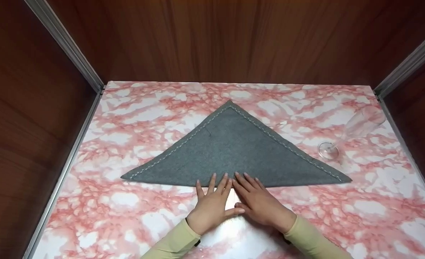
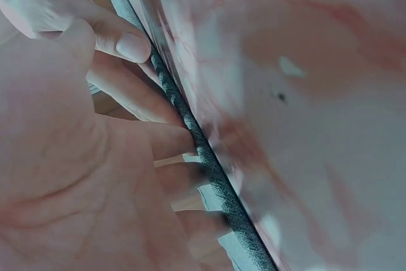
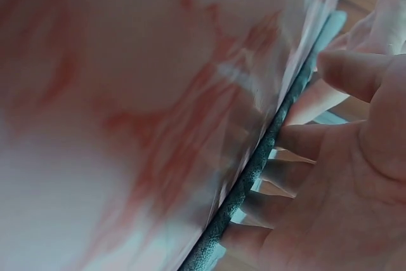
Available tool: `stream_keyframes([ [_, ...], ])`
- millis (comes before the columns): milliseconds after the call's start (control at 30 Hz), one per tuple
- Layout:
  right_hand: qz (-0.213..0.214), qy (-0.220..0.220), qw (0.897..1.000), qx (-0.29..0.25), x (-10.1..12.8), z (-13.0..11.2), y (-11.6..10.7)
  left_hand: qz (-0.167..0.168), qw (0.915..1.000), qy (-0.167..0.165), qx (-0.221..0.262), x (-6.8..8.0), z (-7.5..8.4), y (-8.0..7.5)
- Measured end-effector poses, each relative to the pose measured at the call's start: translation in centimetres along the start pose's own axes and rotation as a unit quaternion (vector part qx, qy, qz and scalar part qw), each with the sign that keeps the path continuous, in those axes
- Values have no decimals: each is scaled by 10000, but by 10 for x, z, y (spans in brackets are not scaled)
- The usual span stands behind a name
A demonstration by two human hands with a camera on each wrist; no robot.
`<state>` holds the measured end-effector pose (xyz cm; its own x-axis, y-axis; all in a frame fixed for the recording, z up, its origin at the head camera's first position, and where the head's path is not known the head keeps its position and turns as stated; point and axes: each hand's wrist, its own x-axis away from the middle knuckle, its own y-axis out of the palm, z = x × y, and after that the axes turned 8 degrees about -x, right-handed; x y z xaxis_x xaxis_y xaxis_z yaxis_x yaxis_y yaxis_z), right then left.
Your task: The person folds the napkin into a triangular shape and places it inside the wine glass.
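A grey cloth (image 1: 230, 151) lies folded into a triangle, its peak pointing away from me and light stitching along its two slanted edges. Its long fold faces me. My left hand (image 1: 212, 207) rests its spread fingertips on the middle of that fold. Close beside it, my right hand (image 1: 261, 203) touches the same fold with extended fingers. The two thumbs nearly meet in front of the cloth. In the left wrist view the fold (image 2: 209, 163) runs as a dark rounded edge under the fingers; the right wrist view shows the same edge (image 3: 266, 134).
A clear stemmed glass (image 1: 360, 126) lies on its side to the right of the cloth. The table (image 1: 126, 219) has a red and white marbled cover. Brown wood-grain panels (image 1: 234, 39) with metal edge strips stand at the back and both sides.
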<state>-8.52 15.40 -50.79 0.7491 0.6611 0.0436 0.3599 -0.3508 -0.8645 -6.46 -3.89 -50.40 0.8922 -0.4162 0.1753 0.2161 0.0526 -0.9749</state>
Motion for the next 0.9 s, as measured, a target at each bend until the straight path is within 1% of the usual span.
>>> stream_keyframes([
  [233, -22, 104, 9999, 20, 4, 2, -2, -115, 9999, 49, 75, 2, -3, 1],
  [333, -30, 135, 9999, 46, 7, 4, -2, -209, 9997, 34, 104, 3, -7, -1],
  [600, 63, 190, 9998, 40, 14, 9, -6, -272, 9993, -52, 238, 9, -20, -4],
  [767, 107, 271, 9996, 30, 20, 13, -7, -207, 9996, -61, 203, 15, -28, -2],
  [900, 166, 315, 9994, -28, 25, 17, -10, -84, 9998, -49, 197, 20, -35, -1],
])
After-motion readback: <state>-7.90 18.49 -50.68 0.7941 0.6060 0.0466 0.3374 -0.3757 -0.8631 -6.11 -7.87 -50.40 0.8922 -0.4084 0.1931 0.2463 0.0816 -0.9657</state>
